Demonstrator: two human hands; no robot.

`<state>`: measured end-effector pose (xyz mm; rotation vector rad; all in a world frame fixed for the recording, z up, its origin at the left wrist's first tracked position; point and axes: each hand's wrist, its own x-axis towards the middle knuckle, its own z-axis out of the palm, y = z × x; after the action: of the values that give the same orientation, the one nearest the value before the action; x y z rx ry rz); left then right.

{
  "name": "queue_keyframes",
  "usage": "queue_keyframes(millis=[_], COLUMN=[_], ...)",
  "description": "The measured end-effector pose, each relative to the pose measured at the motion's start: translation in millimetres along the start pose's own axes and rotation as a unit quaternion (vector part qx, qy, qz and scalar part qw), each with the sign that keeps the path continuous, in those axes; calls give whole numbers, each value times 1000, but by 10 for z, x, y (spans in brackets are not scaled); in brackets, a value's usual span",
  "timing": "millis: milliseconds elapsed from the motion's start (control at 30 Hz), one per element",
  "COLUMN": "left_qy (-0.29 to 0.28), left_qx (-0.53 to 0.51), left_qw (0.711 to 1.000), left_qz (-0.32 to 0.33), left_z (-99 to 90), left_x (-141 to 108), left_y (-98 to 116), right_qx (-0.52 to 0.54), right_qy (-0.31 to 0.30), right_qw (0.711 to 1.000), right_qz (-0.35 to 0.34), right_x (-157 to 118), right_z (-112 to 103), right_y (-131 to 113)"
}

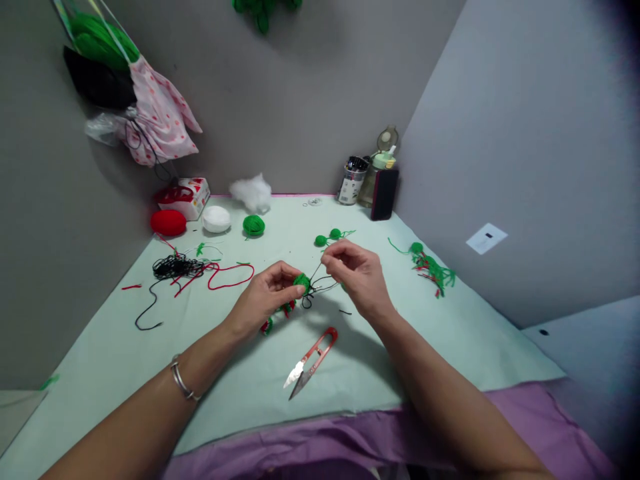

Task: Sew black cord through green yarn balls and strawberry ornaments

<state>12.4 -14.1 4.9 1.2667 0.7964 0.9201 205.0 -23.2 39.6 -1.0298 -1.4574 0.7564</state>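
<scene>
My left hand (273, 293) pinches a small green crocheted piece (301, 283) between thumb and fingers. Red and green crocheted parts (286, 310) hang below that hand. Black yarn (308, 301) loops out from the green piece. My right hand (357, 273), closed in a pinch, holds a dark strand (317, 269) that runs taut to the piece; whether a needle is on it I cannot tell. Orange-handled thread snips (320, 350) lie on the table just below the hands, blades toward me. A short black yarn scrap (345, 312) is under my right hand.
Tangled black yarn (177, 267) and red yarn (230, 277) lie left. Red (169, 223), white (217, 219) and green (253, 225) yarn balls stand behind, near white stuffing (253, 193). Green balls (327, 237) and a red-green bundle (435, 272) lie right; a phone (385, 195) leans at the back.
</scene>
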Motion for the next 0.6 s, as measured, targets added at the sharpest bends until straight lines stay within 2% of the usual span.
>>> queue_keyframes(millis=[100,200,300,367,400,467,533,600], left_qy=[8,10,-26,-49,-54,-53,-48,-46], left_qx=[-7,-13,-19,-10,-2,13,12,2], left_qw=[1000,999,999,999,998,998,998,998], left_qz=[-20,-28,-13,-9,-14,-30,-37,-39], left_z=[-19,-36,-32,-27,-27,-36,-49,-58], left_x=[-9,-15,-16,-10,-6,3,9,12], left_y=[-6,-18,-25,-30,-33,-36,-32,-23], right_qx=[56,115,178,206,221,257,281,261], right_qy=[-11,-77,-170,-209,-210,-174,-107,-46], right_qw=[996,982,946,922,915,914,926,948], right_qz=[68,128,210,253,264,260,227,179], right_x=[10,-30,-58,-32,-1,96,223,353], right_z=[-26,0,42,42,23,-60,-210,-423], right_y=[-39,-53,-45,-41,-46,-83,-164,-284])
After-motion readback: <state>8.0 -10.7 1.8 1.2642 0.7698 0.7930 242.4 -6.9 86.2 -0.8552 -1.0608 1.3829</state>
